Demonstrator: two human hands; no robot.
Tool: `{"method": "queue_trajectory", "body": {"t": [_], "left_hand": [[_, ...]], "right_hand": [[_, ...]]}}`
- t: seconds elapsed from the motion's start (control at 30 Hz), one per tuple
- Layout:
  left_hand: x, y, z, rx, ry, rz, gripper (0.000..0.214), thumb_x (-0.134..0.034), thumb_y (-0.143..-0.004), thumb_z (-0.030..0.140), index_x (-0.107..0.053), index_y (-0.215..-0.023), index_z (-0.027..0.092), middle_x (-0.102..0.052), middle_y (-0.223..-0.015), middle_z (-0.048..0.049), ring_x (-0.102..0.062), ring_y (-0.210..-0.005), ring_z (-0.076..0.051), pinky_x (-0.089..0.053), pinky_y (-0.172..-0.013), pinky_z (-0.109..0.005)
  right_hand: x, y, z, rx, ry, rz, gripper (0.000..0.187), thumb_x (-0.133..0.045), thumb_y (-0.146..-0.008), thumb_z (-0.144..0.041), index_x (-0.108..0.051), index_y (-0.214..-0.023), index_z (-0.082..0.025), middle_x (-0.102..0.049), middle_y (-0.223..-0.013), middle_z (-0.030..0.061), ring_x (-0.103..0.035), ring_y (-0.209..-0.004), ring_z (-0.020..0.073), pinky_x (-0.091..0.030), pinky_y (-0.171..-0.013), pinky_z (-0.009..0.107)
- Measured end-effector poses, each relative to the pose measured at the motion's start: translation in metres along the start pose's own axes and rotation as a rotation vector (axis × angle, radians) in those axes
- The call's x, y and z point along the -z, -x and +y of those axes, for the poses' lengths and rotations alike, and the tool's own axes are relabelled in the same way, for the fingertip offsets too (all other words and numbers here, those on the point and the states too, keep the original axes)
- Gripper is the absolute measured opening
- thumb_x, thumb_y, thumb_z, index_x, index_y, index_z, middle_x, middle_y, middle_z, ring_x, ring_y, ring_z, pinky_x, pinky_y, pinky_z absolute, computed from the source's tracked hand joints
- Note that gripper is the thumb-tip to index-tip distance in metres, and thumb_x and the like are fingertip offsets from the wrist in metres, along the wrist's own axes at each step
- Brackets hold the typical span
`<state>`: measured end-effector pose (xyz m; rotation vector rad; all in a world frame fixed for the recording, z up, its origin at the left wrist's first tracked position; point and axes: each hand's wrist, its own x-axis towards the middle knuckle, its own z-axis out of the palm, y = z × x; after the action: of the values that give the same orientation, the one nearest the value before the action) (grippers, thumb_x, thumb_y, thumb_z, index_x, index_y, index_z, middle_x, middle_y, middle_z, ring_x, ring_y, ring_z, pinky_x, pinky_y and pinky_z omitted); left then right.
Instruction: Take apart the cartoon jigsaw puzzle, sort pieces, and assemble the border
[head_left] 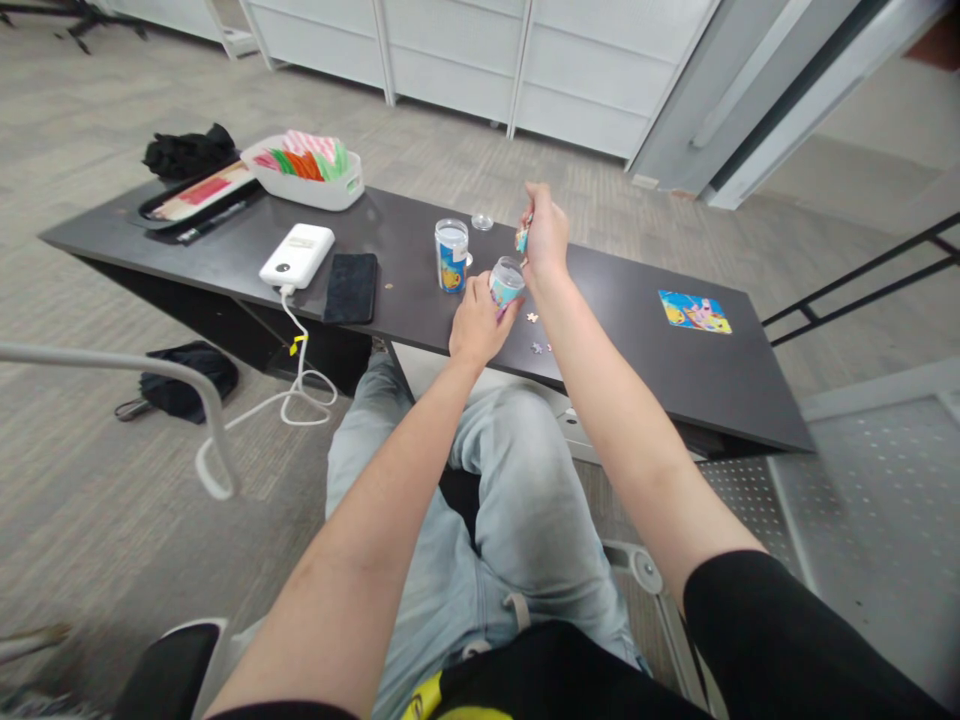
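The desk [630,300] carries the work, and the hands meet near its front edge. The left hand [481,318] is wrapped around a small clear jar [507,285] with its open mouth up; whether the jar rests on the desk I cannot tell. The right hand [546,228], curled around some puzzle pieces [523,236], is just beside and above that mouth. To do this well, the left grip should keep the jar steady and the right palm cupped right over the opening, fingers loosening gradually so nothing drops outside.

Around them, well to the left, are a white basket [307,190], a corded white device [296,256] and a dark phone [351,288]; a picture card [695,312] lies to the right. The second jar [451,262], standing near the left hand, could be knocked. A clear lid [482,222] lies behind it. Smallest, loose pieces [536,348] near the right forearm could be swept off the edge.
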<state>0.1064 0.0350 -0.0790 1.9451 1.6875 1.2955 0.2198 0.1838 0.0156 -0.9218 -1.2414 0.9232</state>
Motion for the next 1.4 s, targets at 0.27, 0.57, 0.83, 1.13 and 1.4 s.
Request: {"method": "queue_trajectory", "body": {"t": [0.27,0.57,0.83,1.13,1.4], "left_hand": [[-0.002,-0.001,-0.001,0.009,-0.006,-0.003,0.068,-0.094,-0.121,0.041,-0.061,-0.176,0.018,-0.072,-0.167,-0.0264,-0.08,-0.158,-0.045,-0.067,-0.128,-0.049],[-0.002,0.0,-0.001,0.009,-0.013,-0.005,0.07,-0.094,-0.121,0.039,-0.059,-0.178,0.017,-0.071,-0.168,-0.0268,-0.078,-0.161,-0.046,-0.066,-0.13,-0.051],[-0.002,0.0,-0.001,0.009,-0.024,-0.007,0.07,-0.094,-0.121,0.04,-0.059,-0.177,0.017,-0.071,-0.169,-0.0274,-0.079,-0.159,-0.046,-0.066,-0.128,-0.05],[-0.002,-0.001,0.0,0.021,-0.046,-0.014,0.071,-0.092,-0.123,0.04,-0.057,-0.179,0.014,-0.068,-0.175,-0.0319,-0.078,-0.163,-0.048,-0.066,-0.129,-0.051],[-0.003,-0.002,0.001,0.026,-0.035,-0.019,0.069,-0.091,-0.122,0.035,-0.056,-0.178,0.015,-0.069,-0.172,-0.0302,-0.077,-0.163,-0.047,-0.066,-0.13,-0.051]], "right_hand": [[-0.004,0.019,-0.019,-0.102,-0.073,0.179,0.071,-0.073,-0.129,-0.066,-0.043,-0.074,-0.032,-0.041,-0.069,-0.0075,-0.054,-0.061,0.0144,-0.049,-0.062,0.028],[0.001,0.031,-0.025,-0.132,-0.001,0.187,0.068,-0.075,-0.131,-0.051,-0.044,-0.073,-0.03,-0.043,-0.066,-0.009,-0.053,-0.059,0.0122,-0.047,-0.063,0.024],[-0.005,0.036,-0.023,-0.151,-0.027,0.145,0.073,-0.083,-0.122,-0.069,-0.043,-0.074,-0.032,-0.043,-0.066,-0.0084,-0.055,-0.061,0.0132,-0.051,-0.062,0.026],[-0.009,0.042,-0.032,-0.227,-0.126,0.179,0.07,-0.084,-0.116,-0.082,-0.049,-0.08,-0.032,-0.05,-0.07,-0.0063,-0.052,-0.059,0.0147,-0.058,-0.06,0.03],[-0.008,0.043,-0.031,-0.151,-0.138,0.113,0.074,-0.079,-0.114,-0.09,-0.045,-0.083,-0.033,-0.047,-0.074,-0.006,-0.05,-0.06,0.0145,-0.053,-0.058,0.03]]}}
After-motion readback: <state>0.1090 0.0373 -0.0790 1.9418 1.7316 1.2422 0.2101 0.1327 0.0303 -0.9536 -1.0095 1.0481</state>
